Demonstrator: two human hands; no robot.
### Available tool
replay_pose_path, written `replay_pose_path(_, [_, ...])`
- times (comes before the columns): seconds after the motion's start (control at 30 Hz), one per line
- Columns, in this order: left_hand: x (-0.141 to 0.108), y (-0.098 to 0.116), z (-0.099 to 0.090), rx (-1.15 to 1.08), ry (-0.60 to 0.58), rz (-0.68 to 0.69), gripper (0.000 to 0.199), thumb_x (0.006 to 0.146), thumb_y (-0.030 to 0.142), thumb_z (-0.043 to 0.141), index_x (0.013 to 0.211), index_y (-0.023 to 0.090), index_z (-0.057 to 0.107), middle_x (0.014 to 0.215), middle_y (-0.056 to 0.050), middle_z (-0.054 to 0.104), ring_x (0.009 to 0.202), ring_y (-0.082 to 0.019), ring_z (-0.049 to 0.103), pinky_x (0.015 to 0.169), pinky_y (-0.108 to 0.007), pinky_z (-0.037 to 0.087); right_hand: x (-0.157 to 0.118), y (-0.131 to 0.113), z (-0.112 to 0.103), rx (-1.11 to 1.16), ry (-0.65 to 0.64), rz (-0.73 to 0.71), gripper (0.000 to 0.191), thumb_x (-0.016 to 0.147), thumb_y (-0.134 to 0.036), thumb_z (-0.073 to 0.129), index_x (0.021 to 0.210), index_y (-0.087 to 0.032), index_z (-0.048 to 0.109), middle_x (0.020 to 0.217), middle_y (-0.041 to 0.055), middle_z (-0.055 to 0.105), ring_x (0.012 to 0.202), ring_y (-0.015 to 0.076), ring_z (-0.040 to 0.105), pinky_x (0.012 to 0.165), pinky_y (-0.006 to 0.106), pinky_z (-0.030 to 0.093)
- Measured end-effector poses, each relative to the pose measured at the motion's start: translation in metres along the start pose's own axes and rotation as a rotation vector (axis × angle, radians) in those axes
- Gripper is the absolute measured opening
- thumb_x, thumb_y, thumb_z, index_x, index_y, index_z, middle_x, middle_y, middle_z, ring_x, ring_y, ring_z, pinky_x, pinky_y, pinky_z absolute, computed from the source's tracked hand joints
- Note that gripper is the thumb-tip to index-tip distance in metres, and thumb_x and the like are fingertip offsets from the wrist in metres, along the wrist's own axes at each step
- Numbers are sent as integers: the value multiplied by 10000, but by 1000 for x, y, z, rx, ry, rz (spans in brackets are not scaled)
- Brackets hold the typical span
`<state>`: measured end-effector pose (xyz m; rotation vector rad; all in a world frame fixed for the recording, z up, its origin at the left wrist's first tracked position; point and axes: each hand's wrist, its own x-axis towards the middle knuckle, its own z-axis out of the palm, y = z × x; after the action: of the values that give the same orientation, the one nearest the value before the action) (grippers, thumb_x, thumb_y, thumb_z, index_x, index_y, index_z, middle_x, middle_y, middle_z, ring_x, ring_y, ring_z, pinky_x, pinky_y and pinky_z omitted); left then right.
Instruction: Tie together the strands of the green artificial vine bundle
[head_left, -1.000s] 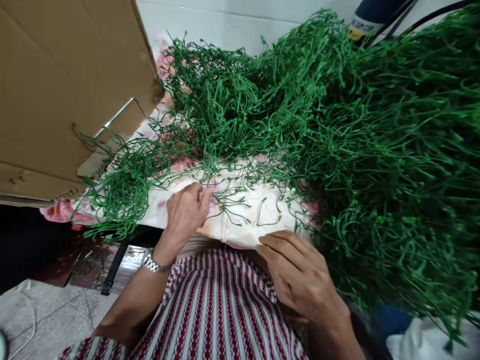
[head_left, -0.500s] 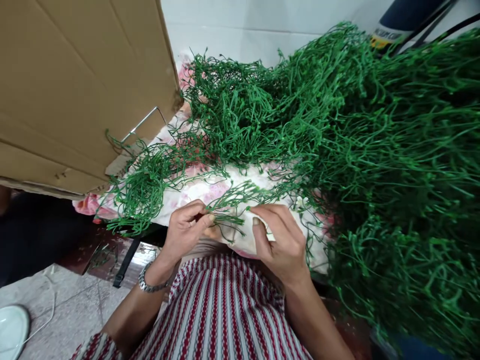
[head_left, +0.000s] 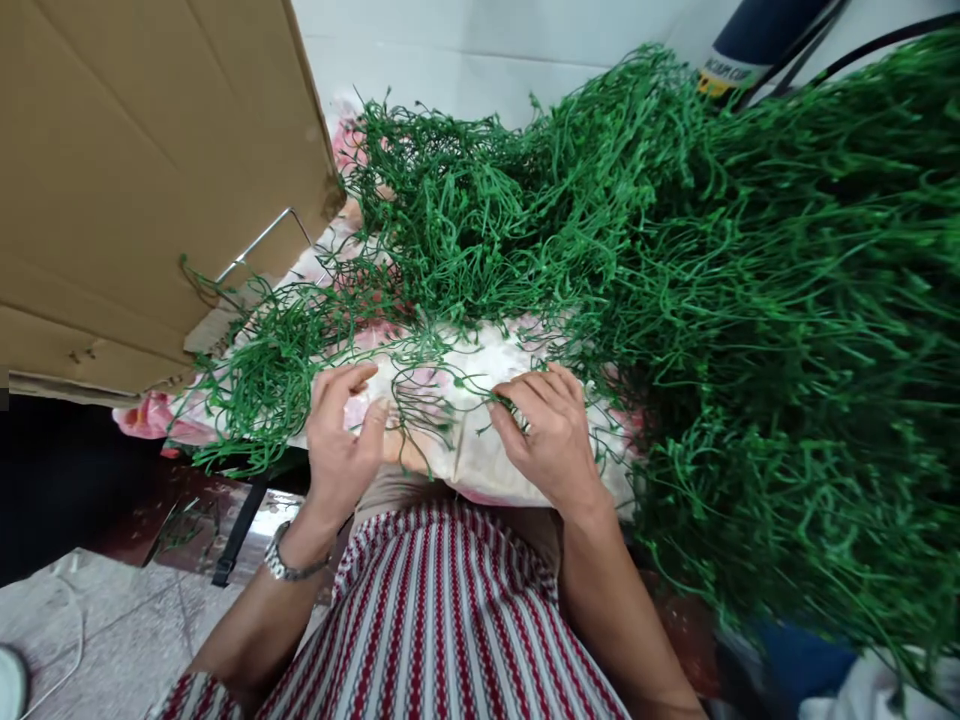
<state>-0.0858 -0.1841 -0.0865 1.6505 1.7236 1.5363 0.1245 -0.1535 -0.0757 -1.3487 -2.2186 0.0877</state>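
Observation:
My left hand [head_left: 341, 435] is open over the flowered cloth [head_left: 480, 455], thumb and fingers apart. Close to its thumb lies a small loose group of thin green stems [head_left: 420, 405], plastic-looking with little bud-like tips. To the right, my right hand [head_left: 547, 430] has thumb and forefinger closed on the end of green stems that stretch toward the left; how many it grips is hidden by the fingers. A smaller heap of the same stems [head_left: 274, 375] lies left of my left hand.
A large mass of green stems [head_left: 712, 270] covers the back and right side. At the left stands a big cardboard box [head_left: 150, 180] with a bent metal wire [head_left: 259, 243] by it. A dark blue cylinder [head_left: 765, 40] and black cable rest near the white wall.
My left hand has let go of its small bunch of stems, opened and drawn left. My right thumb and forefinger have closed on stems. The view has shifted slightly.

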Motion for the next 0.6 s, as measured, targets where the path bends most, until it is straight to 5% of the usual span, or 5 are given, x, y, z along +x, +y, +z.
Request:
replay_pose_path(0.1, [5, 15, 10, 242, -71, 465, 265, 725, 82, 547, 975, 153, 603, 982, -97, 578, 955, -198, 523, 840, -358, 432, 1, -2, -3, 32, -31, -37, 108, 818, -241, 505, 819, -185, 597, 779, 27, 629, 821, 169, 547, 972, 398, 319])
replay_pose_path(0.2, [12, 23, 25, 273, -345, 640, 224, 736, 44, 497, 909, 144, 599, 944, -90, 609, 934, -201, 530, 812, -356, 430, 2, -5, -4, 116, -58, -54, 104, 817, -223, 497, 834, -185, 593, 793, 25, 635, 814, 160, 552, 979, 393, 319])
replay_pose_path(0.43, [16, 6, 40, 125, -418, 645, 190, 759, 79, 492, 897, 137, 608, 744, -59, 627, 737, -166, 533, 712, -328, 418, 0, -7, -6, 395, -90, -45, 132, 835, -189, 469, 881, -179, 592, 830, 22, 662, 803, 132, 605, 995, 392, 337])
replay_pose_path(0.6, [13, 2, 32, -4, -502, 467, 145, 783, 120, 496, 825, 157, 630, 694, -45, 639, 668, -144, 559, 658, -282, 427, -5, -6, -6, 512, 73, 9, 149, 816, -169, 500, 890, -188, 627, 980, 50, 648, 983, 169, 584, 1021, 416, 330])
